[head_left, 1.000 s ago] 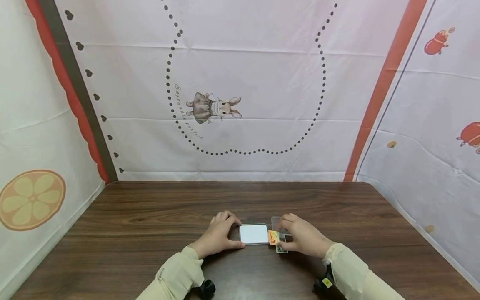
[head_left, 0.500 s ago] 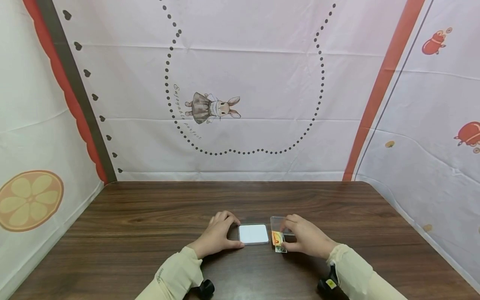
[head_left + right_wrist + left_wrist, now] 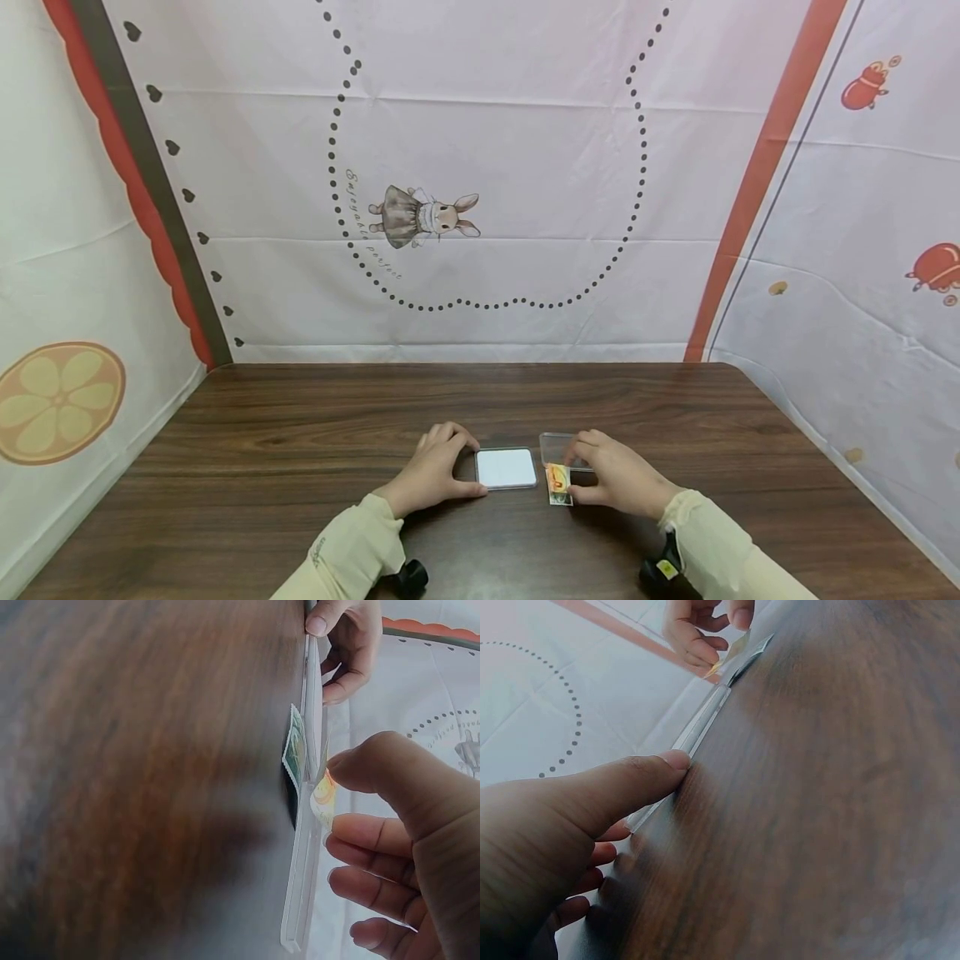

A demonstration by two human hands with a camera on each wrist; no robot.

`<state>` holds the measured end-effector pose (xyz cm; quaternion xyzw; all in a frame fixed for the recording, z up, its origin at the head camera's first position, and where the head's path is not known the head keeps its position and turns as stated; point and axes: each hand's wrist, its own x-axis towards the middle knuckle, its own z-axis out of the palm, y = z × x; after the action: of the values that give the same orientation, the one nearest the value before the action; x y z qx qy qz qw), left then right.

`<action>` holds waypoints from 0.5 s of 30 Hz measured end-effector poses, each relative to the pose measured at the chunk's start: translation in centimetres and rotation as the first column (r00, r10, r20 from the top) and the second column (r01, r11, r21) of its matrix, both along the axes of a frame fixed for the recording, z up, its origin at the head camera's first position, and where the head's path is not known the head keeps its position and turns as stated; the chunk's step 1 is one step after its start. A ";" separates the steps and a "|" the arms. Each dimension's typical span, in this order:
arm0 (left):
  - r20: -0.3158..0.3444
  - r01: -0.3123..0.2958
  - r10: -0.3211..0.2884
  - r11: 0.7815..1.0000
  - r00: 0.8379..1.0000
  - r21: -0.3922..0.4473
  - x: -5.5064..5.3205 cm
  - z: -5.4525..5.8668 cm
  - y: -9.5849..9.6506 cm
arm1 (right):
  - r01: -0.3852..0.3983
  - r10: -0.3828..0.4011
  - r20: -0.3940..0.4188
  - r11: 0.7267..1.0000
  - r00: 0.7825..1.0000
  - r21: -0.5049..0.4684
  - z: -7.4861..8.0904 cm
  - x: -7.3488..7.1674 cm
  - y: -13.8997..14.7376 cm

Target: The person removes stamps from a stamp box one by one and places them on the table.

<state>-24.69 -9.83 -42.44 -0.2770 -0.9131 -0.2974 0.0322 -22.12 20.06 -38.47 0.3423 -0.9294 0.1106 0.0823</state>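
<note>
The white case [image 3: 506, 468] lies flat on the table [image 3: 300, 467]. The left hand [image 3: 429, 473] grips the left end of the case, thumb at the near edge, fingers at the far edge, presumably to steady it. Right of the case, the right hand [image 3: 622, 477] pinches the orange slip [image 3: 557, 477] between thumb and fingertip, a light hold that probably avoids creasing. The green slip [image 3: 295, 746], also right of the case, is partly covered by the orange slip in the head view. The clear tray [image 3: 555, 447] sits just right of the case; contact cannot be confirmed.

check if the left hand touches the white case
Touching: the left wrist view shows the left hand with its thumb against the white case.
</note>
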 end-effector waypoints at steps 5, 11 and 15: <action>0.001 0.000 0.000 1.000 1.000 -0.003 0.1 0.1 0.0 | -0.005 0.005 -0.013 1.000 1.000 -0.001 0.1 0.1 0.2; 0.001 0.001 -0.001 1.000 1.000 -0.003 0.1 0.1 0.0 | 0.010 -0.010 -0.001 1.000 1.000 0.006 0.0 0.2 0.5; -0.002 0.002 -0.002 1.000 1.000 -0.004 0.0 0.0 0.0 | 0.015 -0.015 0.003 1.000 1.000 0.007 0.0 0.2 0.7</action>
<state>-24.65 -9.85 -42.43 -0.2782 -0.9135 -0.2952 0.0324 -21.87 20.74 -38.51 0.3355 -0.9324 0.1073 0.0805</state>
